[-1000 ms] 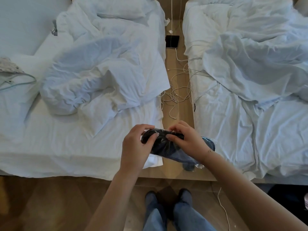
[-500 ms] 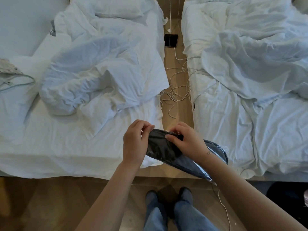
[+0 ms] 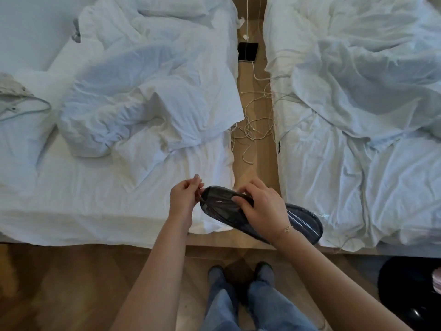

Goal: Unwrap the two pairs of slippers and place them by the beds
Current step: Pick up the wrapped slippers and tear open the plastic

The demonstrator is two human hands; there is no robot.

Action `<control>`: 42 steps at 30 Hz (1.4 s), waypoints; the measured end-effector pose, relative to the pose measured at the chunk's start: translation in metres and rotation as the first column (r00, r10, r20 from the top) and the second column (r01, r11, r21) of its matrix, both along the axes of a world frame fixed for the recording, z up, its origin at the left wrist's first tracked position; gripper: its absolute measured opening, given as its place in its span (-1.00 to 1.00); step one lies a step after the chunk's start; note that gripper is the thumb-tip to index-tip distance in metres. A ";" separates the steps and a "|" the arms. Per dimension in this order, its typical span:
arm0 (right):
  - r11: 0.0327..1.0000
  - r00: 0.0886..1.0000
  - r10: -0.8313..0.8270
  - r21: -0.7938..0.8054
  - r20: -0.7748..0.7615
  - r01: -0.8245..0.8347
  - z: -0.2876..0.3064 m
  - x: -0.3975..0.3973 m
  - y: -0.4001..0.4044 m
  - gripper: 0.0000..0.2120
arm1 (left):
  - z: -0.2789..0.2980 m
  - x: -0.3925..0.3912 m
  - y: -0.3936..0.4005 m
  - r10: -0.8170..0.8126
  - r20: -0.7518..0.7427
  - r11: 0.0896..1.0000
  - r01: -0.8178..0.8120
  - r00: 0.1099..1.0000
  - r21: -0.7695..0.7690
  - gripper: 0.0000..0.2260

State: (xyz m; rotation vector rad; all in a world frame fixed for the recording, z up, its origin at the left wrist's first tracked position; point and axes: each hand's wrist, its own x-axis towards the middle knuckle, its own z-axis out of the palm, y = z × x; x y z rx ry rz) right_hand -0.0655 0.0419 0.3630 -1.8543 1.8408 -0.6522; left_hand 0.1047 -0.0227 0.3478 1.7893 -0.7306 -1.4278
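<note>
A pair of dark slippers in clear plastic wrap [image 3: 224,209] is held in the air over the foot of the gap between two beds. My right hand [image 3: 262,206] grips the pack around its middle from above. My left hand [image 3: 185,199] pinches the wrap at the pack's left tip. The left bed [image 3: 95,199] and the right bed [image 3: 370,187] both carry rumpled white duvets. Only this one pack is in view.
Between the beds runs a wooden strip with tangled white cables [image 3: 253,125] and a black phone [image 3: 248,51]. A grey garment with a cord [image 3: 14,91] lies at the far left. A black round object [image 3: 410,290] stands at the bottom right. My feet [image 3: 238,273] are on the wooden floor.
The pack has turned flatter and shifted, its far end now sticking out to the right past my wrist. My left hand has slid from around the pack to pinch its left tip.
</note>
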 end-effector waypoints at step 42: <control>0.959 0.711 -0.276 0.238 0.646 0.156 0.002 -0.052 0.004 -0.81 | 0.033 -0.024 0.010 0.109 -0.480 0.966 0.021 0.870 0.257 -0.88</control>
